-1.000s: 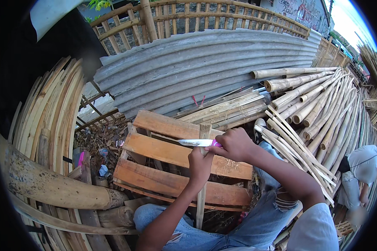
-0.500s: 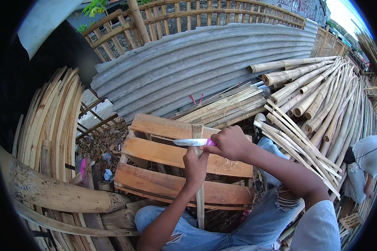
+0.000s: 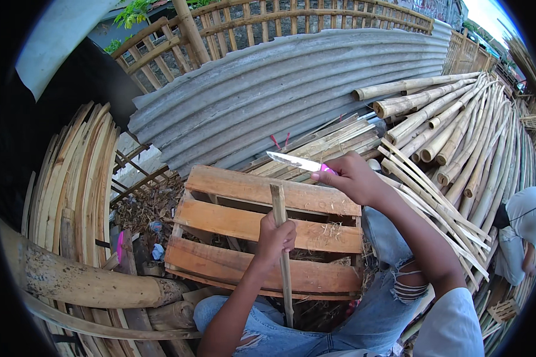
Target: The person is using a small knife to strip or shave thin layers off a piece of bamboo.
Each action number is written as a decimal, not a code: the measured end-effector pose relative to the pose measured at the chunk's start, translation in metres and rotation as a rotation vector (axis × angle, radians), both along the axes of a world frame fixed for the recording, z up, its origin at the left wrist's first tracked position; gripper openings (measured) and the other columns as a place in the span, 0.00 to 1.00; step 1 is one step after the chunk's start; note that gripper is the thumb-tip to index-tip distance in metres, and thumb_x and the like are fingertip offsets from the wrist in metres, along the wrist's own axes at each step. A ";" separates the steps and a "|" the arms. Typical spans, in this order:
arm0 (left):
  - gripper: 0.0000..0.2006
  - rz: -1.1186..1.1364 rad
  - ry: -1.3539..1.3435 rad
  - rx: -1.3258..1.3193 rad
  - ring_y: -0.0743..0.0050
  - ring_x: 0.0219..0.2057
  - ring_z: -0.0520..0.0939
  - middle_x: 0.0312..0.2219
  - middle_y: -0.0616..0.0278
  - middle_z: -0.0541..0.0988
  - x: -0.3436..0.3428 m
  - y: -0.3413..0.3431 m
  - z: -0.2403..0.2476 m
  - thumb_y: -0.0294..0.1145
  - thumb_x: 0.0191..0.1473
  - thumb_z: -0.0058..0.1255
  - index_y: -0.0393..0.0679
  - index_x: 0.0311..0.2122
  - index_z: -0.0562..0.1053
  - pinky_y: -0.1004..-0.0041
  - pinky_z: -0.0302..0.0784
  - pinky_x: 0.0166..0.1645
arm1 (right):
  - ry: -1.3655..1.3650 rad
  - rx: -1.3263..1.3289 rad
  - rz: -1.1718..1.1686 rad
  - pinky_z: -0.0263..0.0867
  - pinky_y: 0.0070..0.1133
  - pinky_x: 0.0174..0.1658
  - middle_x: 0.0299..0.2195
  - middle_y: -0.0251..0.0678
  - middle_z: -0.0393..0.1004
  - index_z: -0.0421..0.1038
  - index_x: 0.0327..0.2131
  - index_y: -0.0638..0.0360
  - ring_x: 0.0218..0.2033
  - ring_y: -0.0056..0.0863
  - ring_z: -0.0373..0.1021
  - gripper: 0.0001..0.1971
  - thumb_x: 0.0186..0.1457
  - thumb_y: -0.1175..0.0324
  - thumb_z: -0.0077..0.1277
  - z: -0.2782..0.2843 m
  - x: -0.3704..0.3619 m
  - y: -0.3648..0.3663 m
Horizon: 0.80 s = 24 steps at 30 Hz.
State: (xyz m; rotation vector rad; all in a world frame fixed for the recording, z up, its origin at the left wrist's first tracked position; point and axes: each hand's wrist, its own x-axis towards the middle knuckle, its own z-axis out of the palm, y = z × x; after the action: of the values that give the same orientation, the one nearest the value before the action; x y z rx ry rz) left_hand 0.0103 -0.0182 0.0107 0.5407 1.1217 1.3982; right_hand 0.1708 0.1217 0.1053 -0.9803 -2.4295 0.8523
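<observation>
My left hand (image 3: 274, 239) is closed around a narrow bamboo strip (image 3: 286, 285), which stands almost upright in front of me. The strip's top end sticks out above my fist, and its lower end comes down between my knees. My right hand (image 3: 352, 177) grips a knife by its pink handle, up and to the right of the strip. The bright knife blade (image 3: 295, 160) points left and is apart from the bamboo. Beneath both hands lies a slatted wooden crate (image 3: 262, 267), with thin shavings on its right-hand slats.
Long bamboo poles (image 3: 423, 128) are piled at the right, with split strips (image 3: 438, 208) nearer. A corrugated sheet (image 3: 286, 83) stands behind the crate. Wood slats (image 3: 74, 178) lean at the left above a thick bamboo pole (image 3: 92, 279). Another person (image 3: 521, 232) crouches at far right.
My right hand has lifted the knife up and right, off the bamboo strip. My left hand has moved lower and now wraps the strip in a fist, and the strip tilts slightly.
</observation>
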 end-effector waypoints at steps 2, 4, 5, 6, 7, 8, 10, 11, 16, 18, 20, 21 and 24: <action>0.08 -0.077 -0.082 0.020 0.88 0.06 0.53 0.08 0.72 0.55 -0.007 0.000 -0.001 0.18 0.48 0.41 0.46 0.25 0.59 0.81 0.49 0.10 | -0.096 0.183 0.258 0.58 0.32 0.22 0.09 0.44 0.62 0.72 0.17 0.63 0.14 0.41 0.63 0.29 0.56 0.44 0.44 -0.011 -0.003 -0.005; 0.06 -0.132 -0.143 0.028 0.88 0.06 0.53 0.08 0.73 0.55 -0.017 -0.003 -0.002 0.20 0.49 0.42 0.44 0.26 0.61 0.81 0.49 0.10 | -0.052 0.301 0.353 0.57 0.31 0.20 0.09 0.41 0.60 0.66 0.14 0.60 0.13 0.41 0.62 0.27 0.54 0.47 0.48 -0.026 -0.010 -0.014; 0.04 -0.193 -0.207 0.045 0.88 0.07 0.54 0.08 0.75 0.54 -0.020 -0.003 -0.005 0.21 0.49 0.44 0.43 0.27 0.63 0.81 0.49 0.11 | -0.074 0.362 0.383 0.57 0.32 0.20 0.09 0.41 0.60 0.66 0.13 0.59 0.13 0.41 0.63 0.27 0.54 0.46 0.48 -0.033 -0.012 -0.017; 0.04 -0.189 -0.213 0.038 0.88 0.07 0.54 0.08 0.75 0.54 -0.021 -0.001 -0.009 0.21 0.49 0.44 0.43 0.27 0.63 0.81 0.49 0.11 | -0.095 0.422 0.414 0.57 0.32 0.20 0.09 0.40 0.61 0.65 0.13 0.59 0.13 0.42 0.63 0.27 0.53 0.45 0.48 -0.037 -0.013 -0.018; 0.04 -0.285 -0.292 0.050 0.88 0.07 0.52 0.08 0.75 0.53 -0.023 0.002 -0.016 0.23 0.49 0.44 0.44 0.27 0.63 0.81 0.47 0.11 | -0.098 0.412 0.420 0.57 0.32 0.20 0.09 0.40 0.61 0.65 0.13 0.59 0.13 0.42 0.63 0.27 0.53 0.45 0.48 -0.040 -0.013 -0.019; 0.03 -0.377 -0.367 0.060 0.88 0.06 0.51 0.08 0.76 0.52 -0.025 0.003 -0.018 0.25 0.49 0.44 0.45 0.27 0.63 0.80 0.46 0.11 | -0.107 0.397 0.427 0.57 0.33 0.19 0.09 0.40 0.61 0.65 0.13 0.58 0.13 0.42 0.63 0.28 0.53 0.44 0.47 -0.040 -0.014 -0.020; 0.05 -0.420 -0.385 0.062 0.87 0.06 0.51 0.07 0.77 0.51 -0.025 0.005 -0.023 0.27 0.50 0.43 0.48 0.25 0.62 0.81 0.46 0.12 | -0.103 0.377 0.453 0.57 0.33 0.19 0.09 0.40 0.61 0.65 0.13 0.58 0.12 0.42 0.63 0.28 0.53 0.43 0.47 -0.039 -0.021 -0.020; 0.06 -0.475 -0.443 0.083 0.87 0.06 0.50 0.07 0.77 0.51 -0.026 0.007 -0.028 0.26 0.50 0.43 0.51 0.25 0.63 0.80 0.45 0.12 | -0.154 0.373 0.452 0.59 0.32 0.19 0.09 0.41 0.63 0.67 0.13 0.58 0.13 0.42 0.64 0.30 0.53 0.41 0.44 -0.036 -0.023 -0.020; 0.07 -0.477 -0.480 0.085 0.87 0.06 0.51 0.07 0.77 0.51 -0.023 0.007 -0.027 0.26 0.50 0.44 0.50 0.24 0.61 0.80 0.45 0.12 | -0.236 0.383 0.476 0.60 0.31 0.19 0.09 0.42 0.64 0.69 0.13 0.58 0.13 0.42 0.65 0.32 0.54 0.38 0.41 -0.033 -0.027 -0.015; 0.08 -0.481 -0.457 0.070 0.87 0.06 0.51 0.07 0.77 0.51 -0.022 0.007 -0.028 0.27 0.51 0.45 0.50 0.23 0.61 0.80 0.45 0.12 | -0.233 0.392 0.470 0.60 0.31 0.19 0.09 0.42 0.64 0.69 0.12 0.58 0.13 0.42 0.65 0.33 0.54 0.38 0.41 -0.030 -0.025 -0.017; 0.08 -0.478 -0.433 0.053 0.87 0.06 0.51 0.07 0.77 0.51 -0.023 0.005 -0.031 0.27 0.51 0.45 0.51 0.23 0.61 0.80 0.45 0.12 | -0.225 0.400 0.471 0.59 0.31 0.19 0.08 0.42 0.63 0.69 0.12 0.58 0.13 0.42 0.64 0.33 0.54 0.38 0.41 -0.032 -0.027 -0.019; 0.08 -0.501 -0.440 0.068 0.87 0.06 0.50 0.07 0.77 0.51 -0.023 0.006 -0.033 0.26 0.52 0.44 0.50 0.23 0.63 0.80 0.45 0.12 | -0.206 0.376 0.472 0.57 0.31 0.18 0.08 0.41 0.61 0.66 0.11 0.57 0.12 0.42 0.63 0.31 0.53 0.39 0.43 -0.032 -0.027 -0.020; 0.08 -0.514 -0.432 0.093 0.88 0.06 0.51 0.07 0.78 0.51 -0.023 0.006 -0.034 0.26 0.52 0.44 0.49 0.22 0.64 0.81 0.45 0.13 | -0.189 0.349 0.471 0.55 0.32 0.18 0.07 0.41 0.60 0.64 0.11 0.57 0.12 0.42 0.62 0.30 0.52 0.41 0.45 -0.034 -0.030 -0.024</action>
State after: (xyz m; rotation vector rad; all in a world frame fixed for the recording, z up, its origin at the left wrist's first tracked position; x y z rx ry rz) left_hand -0.0130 -0.0124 -0.0236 0.5153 0.5216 1.0477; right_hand 0.1408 0.0982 0.0712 -0.3782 -2.8975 0.4539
